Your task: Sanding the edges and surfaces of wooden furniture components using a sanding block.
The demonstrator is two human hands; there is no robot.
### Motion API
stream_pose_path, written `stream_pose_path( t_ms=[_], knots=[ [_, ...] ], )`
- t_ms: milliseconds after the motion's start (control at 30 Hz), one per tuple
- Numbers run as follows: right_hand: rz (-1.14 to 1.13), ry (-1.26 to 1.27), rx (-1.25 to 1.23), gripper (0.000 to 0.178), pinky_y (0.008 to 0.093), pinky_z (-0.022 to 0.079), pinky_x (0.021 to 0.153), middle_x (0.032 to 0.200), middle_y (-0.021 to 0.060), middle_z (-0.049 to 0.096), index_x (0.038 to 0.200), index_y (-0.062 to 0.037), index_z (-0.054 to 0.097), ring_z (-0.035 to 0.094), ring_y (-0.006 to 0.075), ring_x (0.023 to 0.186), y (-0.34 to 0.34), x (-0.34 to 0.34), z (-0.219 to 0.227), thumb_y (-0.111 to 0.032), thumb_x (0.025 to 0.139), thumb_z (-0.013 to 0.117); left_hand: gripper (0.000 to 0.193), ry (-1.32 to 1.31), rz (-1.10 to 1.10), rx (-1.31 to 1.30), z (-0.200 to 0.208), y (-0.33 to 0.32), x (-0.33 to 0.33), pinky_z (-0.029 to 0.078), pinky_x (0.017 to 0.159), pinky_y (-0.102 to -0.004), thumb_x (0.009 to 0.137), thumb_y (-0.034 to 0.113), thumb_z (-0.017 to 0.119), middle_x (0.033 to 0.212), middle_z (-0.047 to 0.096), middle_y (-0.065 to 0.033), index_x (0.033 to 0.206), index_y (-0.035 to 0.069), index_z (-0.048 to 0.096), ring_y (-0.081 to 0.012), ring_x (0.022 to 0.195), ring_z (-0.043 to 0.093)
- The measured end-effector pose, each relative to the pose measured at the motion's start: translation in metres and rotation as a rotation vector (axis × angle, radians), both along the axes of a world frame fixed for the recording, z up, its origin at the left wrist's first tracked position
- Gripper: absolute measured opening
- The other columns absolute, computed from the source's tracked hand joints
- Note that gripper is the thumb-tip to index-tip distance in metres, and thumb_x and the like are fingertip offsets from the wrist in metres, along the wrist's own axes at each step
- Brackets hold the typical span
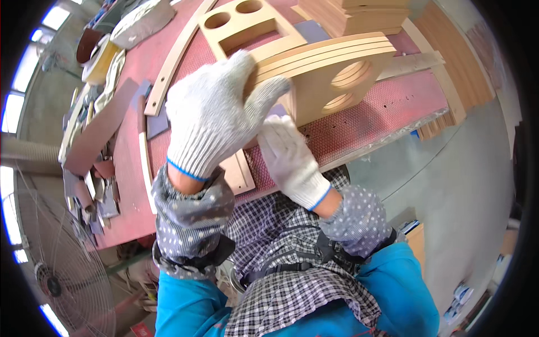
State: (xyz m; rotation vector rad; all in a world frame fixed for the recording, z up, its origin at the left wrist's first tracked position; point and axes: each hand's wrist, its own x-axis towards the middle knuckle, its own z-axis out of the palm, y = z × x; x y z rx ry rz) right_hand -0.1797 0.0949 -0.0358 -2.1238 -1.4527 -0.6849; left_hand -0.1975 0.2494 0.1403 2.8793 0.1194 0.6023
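Note:
A stack of pale wooden panels (331,73) with round cut-outs stands tilted on edge on the red workbench (387,106). My left hand (216,112), in a white knit glove, is clasped over the stack's left end from above. Below and to the right of it, my gloved right hand (289,160) presses against the stack's lower left corner, its fingertips hidden behind the left hand. Whether a small tool sits under the right hand cannot be told.
Another panel (247,25) with two round holes and a rectangular opening lies behind. A curved wooden strip (171,62) lies at the left, a pile of boards (359,14) at the back. Scraps and tape rolls (101,59) crowd the bench's left end. A floor fan (56,269) stands lower left.

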Motion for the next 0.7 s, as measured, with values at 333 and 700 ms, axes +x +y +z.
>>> stream_pose_path(
  t_ms=[333, 700],
  knots=[
    [-0.120, 0.053, -0.068, 0.055, 0.0526, 0.039, 0.125, 0.137, 0.0244, 0.060, 0.139, 0.0144, 0.057, 0.053, 0.0408, 0.139, 0.010, 0.002, 0.010, -0.019, 0.095, 0.057, 0.034, 0.064, 0.066, -0.022, 0.006, -0.009, -0.004, 0.052, 0.068, -0.0434, 0.099, 0.038, 0.077, 0.077, 0.064, -0.0192, 0.096, 0.005, 0.068, -0.0394, 0.072, 0.067],
    [-0.061, 0.090, -0.112, 0.054, 0.0502, 0.043, 0.123, 0.136, 0.0251, 0.063, 0.135, 0.0142, 0.063, 0.059, 0.0403, 0.136, 0.012, 0.014, 0.019, -0.015, 0.089, 0.062, 0.032, 0.052, 0.033, -0.076, 0.010, -0.010, -0.002, 0.053, 0.069, -0.0423, 0.099, 0.035, 0.076, 0.080, 0.066, -0.0193, 0.101, 0.004, 0.069, -0.0377, 0.074, 0.068]
  ],
)
